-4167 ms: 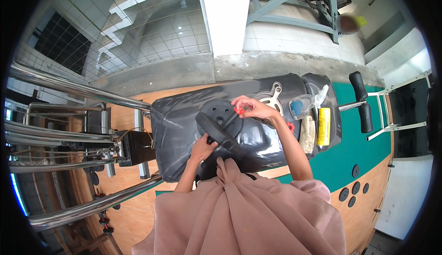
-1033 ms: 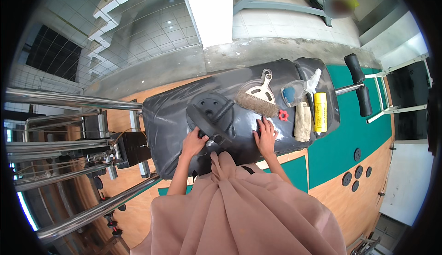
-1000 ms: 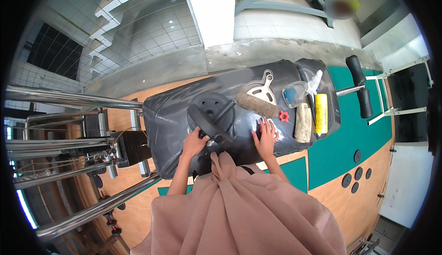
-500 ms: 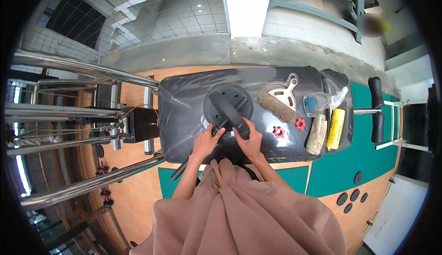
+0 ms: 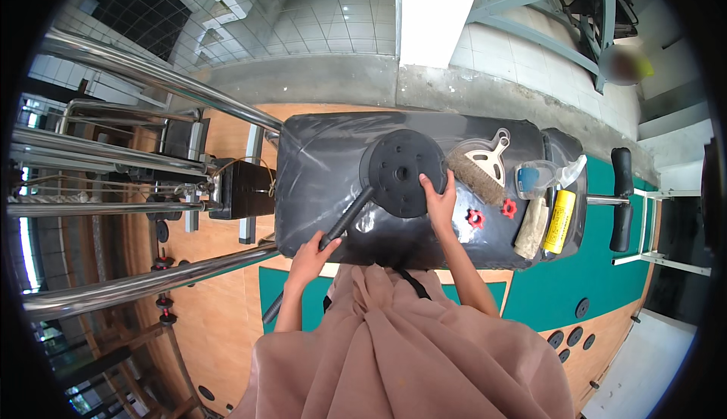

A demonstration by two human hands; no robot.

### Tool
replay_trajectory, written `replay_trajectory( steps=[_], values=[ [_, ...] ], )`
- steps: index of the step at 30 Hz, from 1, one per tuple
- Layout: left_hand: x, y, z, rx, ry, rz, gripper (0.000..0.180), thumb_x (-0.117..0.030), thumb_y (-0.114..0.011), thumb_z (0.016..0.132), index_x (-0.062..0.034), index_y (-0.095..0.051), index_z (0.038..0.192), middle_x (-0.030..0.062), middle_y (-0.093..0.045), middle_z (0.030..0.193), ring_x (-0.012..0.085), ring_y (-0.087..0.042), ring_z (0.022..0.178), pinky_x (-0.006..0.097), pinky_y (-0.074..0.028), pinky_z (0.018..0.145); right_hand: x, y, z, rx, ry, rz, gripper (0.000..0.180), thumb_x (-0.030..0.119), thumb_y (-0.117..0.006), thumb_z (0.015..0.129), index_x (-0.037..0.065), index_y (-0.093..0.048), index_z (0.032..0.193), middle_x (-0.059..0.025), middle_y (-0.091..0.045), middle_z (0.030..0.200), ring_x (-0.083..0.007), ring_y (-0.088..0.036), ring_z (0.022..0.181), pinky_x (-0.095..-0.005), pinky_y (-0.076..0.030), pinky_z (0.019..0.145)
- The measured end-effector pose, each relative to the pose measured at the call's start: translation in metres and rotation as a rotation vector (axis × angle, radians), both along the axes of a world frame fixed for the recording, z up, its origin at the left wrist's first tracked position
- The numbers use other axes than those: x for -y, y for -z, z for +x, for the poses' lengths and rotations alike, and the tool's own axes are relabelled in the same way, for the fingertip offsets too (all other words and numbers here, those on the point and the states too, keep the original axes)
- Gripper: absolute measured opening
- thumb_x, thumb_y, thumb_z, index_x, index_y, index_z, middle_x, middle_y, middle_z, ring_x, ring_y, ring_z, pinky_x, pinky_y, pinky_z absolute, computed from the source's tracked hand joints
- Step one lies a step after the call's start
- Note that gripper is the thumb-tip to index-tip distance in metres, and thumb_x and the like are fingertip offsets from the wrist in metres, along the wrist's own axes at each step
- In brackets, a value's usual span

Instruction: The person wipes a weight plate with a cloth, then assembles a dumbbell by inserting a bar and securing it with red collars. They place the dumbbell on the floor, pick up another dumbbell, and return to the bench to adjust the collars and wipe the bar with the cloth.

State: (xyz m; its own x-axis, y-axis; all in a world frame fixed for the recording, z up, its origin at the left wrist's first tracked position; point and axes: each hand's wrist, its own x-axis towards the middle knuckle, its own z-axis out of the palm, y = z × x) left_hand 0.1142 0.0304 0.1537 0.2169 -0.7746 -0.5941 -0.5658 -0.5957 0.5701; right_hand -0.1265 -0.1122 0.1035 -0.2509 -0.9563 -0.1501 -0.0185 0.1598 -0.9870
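My left hand (image 5: 307, 261) is closed around a black dumbbell bar (image 5: 350, 218), which slants with its upper end close to the plates. Its threaded lower end reaches past my forearm. A round black weight plate (image 5: 394, 150) with a hole in its middle lies flat, with what seems another plate edge under it. My right hand (image 5: 441, 201) grips the plate's right edge, thumb on top. Two red star-shaped collars, a nearer-left one (image 5: 475, 218) and a farther-right one (image 5: 509, 208), rest to the right of that hand.
All this is on a black padded bench (image 5: 318, 184). A bristle brush (image 5: 477, 178), a clear spray bottle (image 5: 539, 179), a folded cloth (image 5: 531, 228) and a yellow bottle (image 5: 559, 222) occupy its right side. Chrome rails (image 5: 159, 275) run along the left. Small plates (image 5: 575, 336) lie on the floor.
The tilted plate my right hand held against the bar now lies flat on the other plate. My left hand has moved down and left with the bar, away from my right hand.
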Motion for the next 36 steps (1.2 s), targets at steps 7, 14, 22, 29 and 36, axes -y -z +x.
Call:
replay_trajectory(
  steps=[7, 14, 22, 29, 36],
  values=[
    [-0.019, 0.008, 0.043, -0.125, -0.112, -0.070, 0.049, -0.046, -0.057, 0.085, 0.0016, -0.055, 0.095, 0.0063, -0.055, 0.058, 0.0143, -0.053, 0.053, 0.030, -0.042, 0.052, 0.018, 0.035, -0.026, -0.466, -0.232, 0.282, 0.070, 0.048, -0.062, 0.080, -0.012, -0.048, 0.113, -0.0272, -0.062, 0.097, -0.0335, -0.063, 0.091, -0.0379, -0.048, 0.080],
    [0.043, -0.009, 0.040, -0.232, 0.121, -0.173, 0.037, -0.038, -0.054, 0.090, -0.0028, -0.050, 0.080, 0.0016, -0.050, 0.057, 0.0084, -0.047, 0.049, 0.025, -0.038, 0.047, 0.011, 0.027, -0.032, -1.149, -0.541, 0.398, 0.089, 0.074, -0.038, 0.077, -0.009, -0.052, 0.103, -0.0272, -0.063, 0.087, -0.0391, -0.062, 0.085, -0.0442, -0.050, 0.073],
    [0.127, -0.024, -0.015, -0.877, 0.156, -0.195, 0.030, -0.037, -0.047, 0.094, -0.0068, -0.048, 0.091, 0.0001, -0.050, 0.070, 0.0074, -0.046, 0.054, 0.022, -0.038, 0.052, -0.048, -0.052, 0.027, -0.199, -0.758, 0.292, 0.050, 0.046, -0.050, 0.089, 0.000, -0.048, 0.108, -0.0099, -0.061, 0.084, -0.0161, -0.058, 0.080, -0.0315, -0.047, 0.071],
    [0.171, -0.051, -0.086, -1.005, 0.291, -0.502, 0.039, -0.032, -0.050, 0.093, -0.0077, -0.045, 0.124, 0.0071, -0.057, 0.107, 0.0085, -0.057, 0.072, 0.023, -0.045, 0.066, -0.079, -0.043, 0.068, 0.490, -0.476, 0.000, 0.026, 0.018, -0.049, 0.094, 0.003, -0.035, 0.110, -0.0084, -0.055, 0.089, -0.0135, -0.057, 0.084, -0.0282, -0.047, 0.075],
    [0.122, -0.011, -0.102, -0.847, 0.262, -0.329, 0.048, -0.033, -0.040, 0.097, -0.0056, -0.033, 0.136, 0.0118, -0.051, 0.113, 0.0171, -0.055, 0.094, 0.028, -0.042, 0.083, -0.029, -0.032, 0.007, -0.014, -0.423, -0.074, 0.030, 0.030, -0.047, 0.094, 0.005, -0.042, 0.111, -0.0086, -0.051, 0.095, -0.0182, -0.047, 0.088, -0.0334, -0.037, 0.076]
  ],
)
